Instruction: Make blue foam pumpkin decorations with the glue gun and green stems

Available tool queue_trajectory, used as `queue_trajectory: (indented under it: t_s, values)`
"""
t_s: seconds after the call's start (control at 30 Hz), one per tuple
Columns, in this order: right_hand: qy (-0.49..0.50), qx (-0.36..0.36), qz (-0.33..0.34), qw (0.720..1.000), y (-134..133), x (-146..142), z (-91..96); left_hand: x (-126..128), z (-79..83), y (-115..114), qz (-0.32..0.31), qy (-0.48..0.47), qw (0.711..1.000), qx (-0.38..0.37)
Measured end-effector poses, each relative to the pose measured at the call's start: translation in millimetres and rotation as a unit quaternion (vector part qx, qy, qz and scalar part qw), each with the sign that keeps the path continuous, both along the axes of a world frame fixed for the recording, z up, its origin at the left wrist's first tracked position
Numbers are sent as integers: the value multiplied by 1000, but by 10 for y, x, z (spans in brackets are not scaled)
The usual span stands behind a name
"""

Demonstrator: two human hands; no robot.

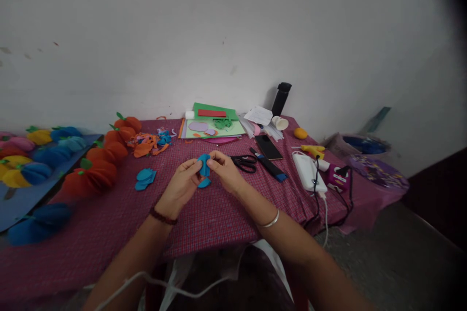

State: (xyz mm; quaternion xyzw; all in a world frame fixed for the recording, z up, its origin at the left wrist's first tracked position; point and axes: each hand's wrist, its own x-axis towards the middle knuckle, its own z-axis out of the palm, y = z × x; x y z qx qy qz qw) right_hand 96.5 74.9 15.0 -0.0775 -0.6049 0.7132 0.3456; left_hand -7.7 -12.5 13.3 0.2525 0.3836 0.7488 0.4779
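Between my two hands is a small blue paper piece [204, 165], rounded, with a fold line down its middle. My left hand [184, 180] pinches its left side between thumb and fingers. On its right side, my right hand [224, 170] grips the edge the same way. Just below the fingers, another blue paper piece [205, 183] lies on the tablecloth. A small stack of blue paper circles [145, 178] rests to the left of my left hand. Black-handled scissors [245, 163] lie close beyond my right hand.
Orange paper pumpkins [93, 175] and a blue one [40, 223] stand at left. Paper scraps [148, 144] lie behind. Coloured sheets [215, 128], a phone [269, 147], a blue-and-black cutter-like tool [272, 167], a black bottle [281, 99] and a corded white power bank [308, 172] lie beyond and right.
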Motion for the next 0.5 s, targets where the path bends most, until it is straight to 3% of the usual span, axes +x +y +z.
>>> queue_trajectory:
  t_s: [0.37,0.5]
  values:
    - [-1,-40,48,998,45,-9,-62,-17,-22,-4,-33,-30,999,26]
    - [20,-52,23,998,35,-38,-71,-4,-13,-7,-30,-44,998,31]
